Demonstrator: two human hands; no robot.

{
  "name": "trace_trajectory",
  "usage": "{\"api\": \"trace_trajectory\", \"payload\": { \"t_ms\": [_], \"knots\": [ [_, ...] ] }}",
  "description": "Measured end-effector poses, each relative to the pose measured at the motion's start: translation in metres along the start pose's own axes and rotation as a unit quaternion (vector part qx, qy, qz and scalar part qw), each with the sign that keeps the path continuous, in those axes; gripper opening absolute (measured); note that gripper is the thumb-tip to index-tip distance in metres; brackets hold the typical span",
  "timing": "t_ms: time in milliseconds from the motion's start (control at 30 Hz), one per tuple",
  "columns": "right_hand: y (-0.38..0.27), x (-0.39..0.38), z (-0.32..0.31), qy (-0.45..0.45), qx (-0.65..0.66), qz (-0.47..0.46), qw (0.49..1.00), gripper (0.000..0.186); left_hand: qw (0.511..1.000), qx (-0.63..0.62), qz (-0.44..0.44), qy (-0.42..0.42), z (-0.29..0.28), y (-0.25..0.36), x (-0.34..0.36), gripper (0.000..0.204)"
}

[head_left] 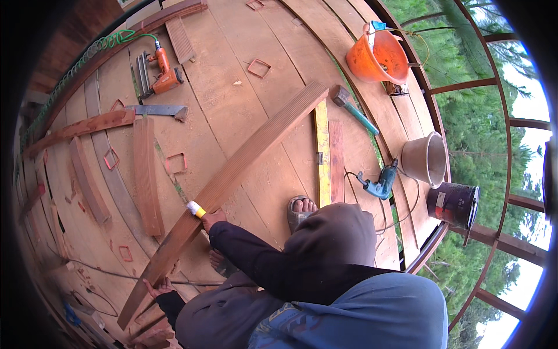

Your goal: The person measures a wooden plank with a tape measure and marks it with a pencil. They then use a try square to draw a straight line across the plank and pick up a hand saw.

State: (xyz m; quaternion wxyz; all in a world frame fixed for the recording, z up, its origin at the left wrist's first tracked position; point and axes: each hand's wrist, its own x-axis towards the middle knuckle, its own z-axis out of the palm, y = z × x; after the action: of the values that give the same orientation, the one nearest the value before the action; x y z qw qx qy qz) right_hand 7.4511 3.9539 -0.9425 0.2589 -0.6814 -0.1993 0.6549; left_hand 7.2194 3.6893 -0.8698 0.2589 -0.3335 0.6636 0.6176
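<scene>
A long brown wooden plank (250, 152) lies diagonally before me, from the lower left up to the middle. My right hand (215, 220) is closed around a small white-and-yellow cylinder (196, 209), held over the plank; its exact kind is unclear. At the plank's lower end, my left hand (160, 288) rests against its near edge with fingers apart. Beside the plank's far end lie a hammer (354, 110) with a teal handle and a yellow spirit level (322, 157). A reddish board (336, 163) lies along the level.
An orange nail gun (163, 72) with a green coiled hose lies at the upper left, near a handsaw (157, 110). To the right are a teal power drill (381, 181), an orange bucket (378, 58), a beige bucket (421, 160) and a dark bucket (453, 205), by the open railing.
</scene>
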Motion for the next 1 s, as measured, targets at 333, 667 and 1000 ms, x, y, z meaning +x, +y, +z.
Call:
{"api": "trace_trajectory", "payload": {
  "t_ms": [333,667,1000],
  "knots": [
    [-0.023,-0.011,0.017,0.004,-0.121,0.020,0.992,0.056,0.892,0.429,-0.051,0.132,-0.038,0.013,0.048,0.085],
    [0.038,0.019,0.017,-0.058,-0.071,-0.016,0.996,0.050,0.656,0.577,0.414,-0.255,0.197,0.022,-0.053,0.037],
    [0.065,0.021,-0.003,-0.227,-0.230,-0.198,0.925,0.037,0.400,0.702,0.411,-0.422,0.310,-0.094,-0.152,0.085]
  ]
}}
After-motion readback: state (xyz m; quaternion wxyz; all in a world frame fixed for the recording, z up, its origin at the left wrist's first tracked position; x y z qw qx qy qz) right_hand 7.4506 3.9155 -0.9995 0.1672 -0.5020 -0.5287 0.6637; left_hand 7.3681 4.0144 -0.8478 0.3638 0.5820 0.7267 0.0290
